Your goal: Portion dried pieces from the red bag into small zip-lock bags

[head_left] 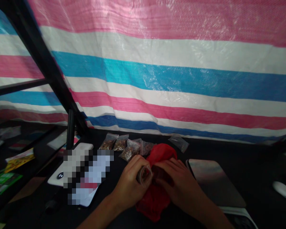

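Left hand (131, 184), right hand (181, 186) gripping crumpled red cloth (153, 203).

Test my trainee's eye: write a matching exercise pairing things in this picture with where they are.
Things:
1. striped tarp
2. red fabric
3. small clear bags
4. flat metal plate

Places:
A. on the black table, right of the fabric
B. bunched under the left hand and right hand
C. hanging behind the table
D. along the table's far side

Pairs: 1-C, 2-B, 3-D, 4-A

Left hand (131, 183), right hand (181, 184), crumpled red cloth (154, 203) between
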Demonstrator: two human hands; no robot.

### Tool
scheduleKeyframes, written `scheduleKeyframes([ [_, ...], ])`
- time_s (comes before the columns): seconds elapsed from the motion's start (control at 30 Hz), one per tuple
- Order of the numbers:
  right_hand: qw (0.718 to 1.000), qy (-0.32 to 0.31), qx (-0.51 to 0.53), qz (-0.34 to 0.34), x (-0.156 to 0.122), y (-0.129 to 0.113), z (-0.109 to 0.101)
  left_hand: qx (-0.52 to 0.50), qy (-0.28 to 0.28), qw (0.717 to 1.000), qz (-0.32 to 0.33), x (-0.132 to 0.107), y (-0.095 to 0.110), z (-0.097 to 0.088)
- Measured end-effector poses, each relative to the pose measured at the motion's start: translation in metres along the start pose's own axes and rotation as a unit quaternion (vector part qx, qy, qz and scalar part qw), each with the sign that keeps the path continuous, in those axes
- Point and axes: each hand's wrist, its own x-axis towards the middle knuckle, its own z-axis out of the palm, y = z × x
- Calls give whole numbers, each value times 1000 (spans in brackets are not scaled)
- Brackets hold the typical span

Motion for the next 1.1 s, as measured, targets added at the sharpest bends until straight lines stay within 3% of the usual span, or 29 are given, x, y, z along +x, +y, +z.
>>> scheduleKeyframes([
  [0.2,999,10,40,3,-2,-5,4,-65,-6,998,-24,-2,0,1],
  [0.37,996,13,89,15,-2,-1,-7,-81,19,995,-50,0,0,0],
  [0.47,988,50,145,10,-4,-1,-17,-78,32,995,-50,2,3,-2],
  [0.6,969,151,196,-29,-5,-8,-17,-63,39,996,-39,1,3,-3],
  [0.7,963,204,169,-56,-5,-14,-9,-44,22,999,-18,-2,0,1],
  [0.9,968,184,45,-165,-12,-14,4,-32,-20,999,-28,-6,-4,9],
  [1.1,967,205,22,-149,-12,-13,8,-105,-20,991,-85,-9,-5,13],
])
